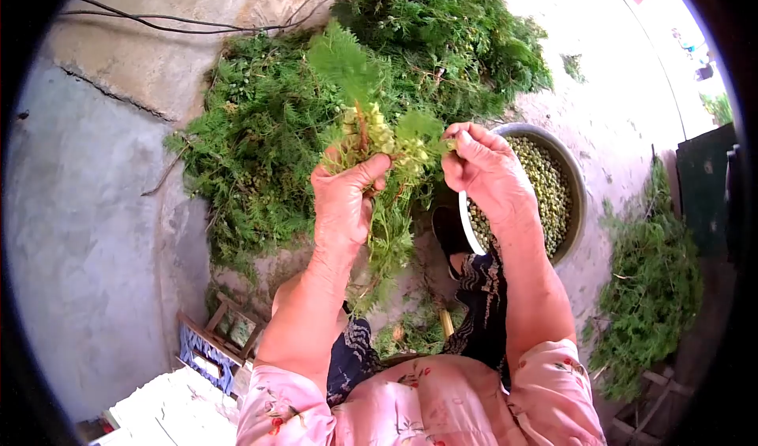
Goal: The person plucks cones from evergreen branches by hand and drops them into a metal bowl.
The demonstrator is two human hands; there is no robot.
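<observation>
Left hand (347, 197) gripping a leafy sprig (371, 134) upright over the heap of green branches (276, 130), right hand (493, 165) pinching at the sprig's edge — beside it, a basin (576, 185) of small green cones (541, 185).

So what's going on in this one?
A seated person's left hand grips a leafy green sprig, while the right hand pinches a small green bit beside it. A round basin of small greenish pieces stands by the right forearm, and a big heap of cut branches lies ahead on the ground.
</observation>
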